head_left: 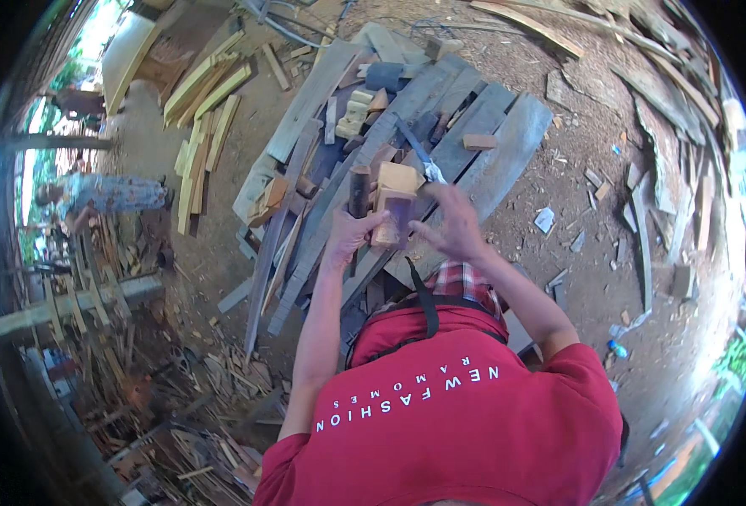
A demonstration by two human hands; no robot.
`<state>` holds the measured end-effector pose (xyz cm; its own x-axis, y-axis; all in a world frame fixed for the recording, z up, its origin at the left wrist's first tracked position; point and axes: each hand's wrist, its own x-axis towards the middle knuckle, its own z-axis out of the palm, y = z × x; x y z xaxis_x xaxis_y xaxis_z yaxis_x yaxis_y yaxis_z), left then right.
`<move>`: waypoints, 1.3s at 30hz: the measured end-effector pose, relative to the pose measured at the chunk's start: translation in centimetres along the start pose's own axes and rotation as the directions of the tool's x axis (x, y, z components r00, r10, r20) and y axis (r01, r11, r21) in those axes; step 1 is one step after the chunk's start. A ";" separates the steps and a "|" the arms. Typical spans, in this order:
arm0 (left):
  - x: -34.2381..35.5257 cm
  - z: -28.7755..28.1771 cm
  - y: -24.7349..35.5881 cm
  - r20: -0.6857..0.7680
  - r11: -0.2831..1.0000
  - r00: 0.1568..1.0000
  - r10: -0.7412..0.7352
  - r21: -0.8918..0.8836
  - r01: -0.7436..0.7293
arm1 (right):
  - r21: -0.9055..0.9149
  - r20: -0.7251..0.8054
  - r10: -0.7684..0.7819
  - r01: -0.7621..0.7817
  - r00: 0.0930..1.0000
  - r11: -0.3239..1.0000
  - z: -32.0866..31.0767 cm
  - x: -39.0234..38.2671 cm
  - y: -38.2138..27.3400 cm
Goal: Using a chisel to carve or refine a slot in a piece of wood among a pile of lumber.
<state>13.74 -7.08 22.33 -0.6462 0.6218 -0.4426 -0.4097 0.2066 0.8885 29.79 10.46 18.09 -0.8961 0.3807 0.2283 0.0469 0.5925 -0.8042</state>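
My left hand [348, 234] is closed around a dark round wooden handle [359, 190] that stands up out of the fist. What sits at its lower end is mostly hidden by the fingers. The left thumb reaches across to a pale, squared wooden block [399, 180] with a recess in its near part, right beside the handle. To the right of that block, my right hand [457, 226] hovers with fingers apart and nothing visible in them. Just beyond it lies a flat blue-grey metal bar [413, 139].
Grey planks [501, 143] form a low work surface on the dirt ground. On it lie a small wood block [479, 142], yellowish carved pieces [354, 115] and a dark cylinder [384, 76]. Yellow boards [207, 93] are stacked at far left, near a person [107, 192]. Scrap wood [643, 244] litters the right.
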 end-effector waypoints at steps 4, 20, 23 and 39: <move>-0.9 -0.4 2.0 0.215 0.966 0.976 -0.030 0.258 -0.028 | -0.293 0.135 -0.356 0.380 0.925 0.877 -4.9 5.4 -2.9; -3.3 -5.7 -5.1 -0.433 1.000 0.901 0.017 -0.005 -0.021 | 0.668 0.526 0.723 -0.743 0.447 -0.027 -0.5 -8.0 9.9; -2.1 -6.1 -6.2 -0.467 0.998 0.884 0.036 0.064 -0.007 | 0.806 0.506 0.738 -0.548 0.446 -0.222 -0.3 -9.0 11.0; -3.0 -2.7 -5.1 -0.591 0.864 0.805 0.049 -0.380 -0.331 | 0.740 0.396 0.765 -0.670 0.508 0.061 0.6 -6.4 9.3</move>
<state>15.98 -12.06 18.77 -0.9209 0.0637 -0.3846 -0.3842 -0.3146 0.8680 35.68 13.17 8.82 -0.5945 0.3651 -0.7164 0.2761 -0.7441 -0.6083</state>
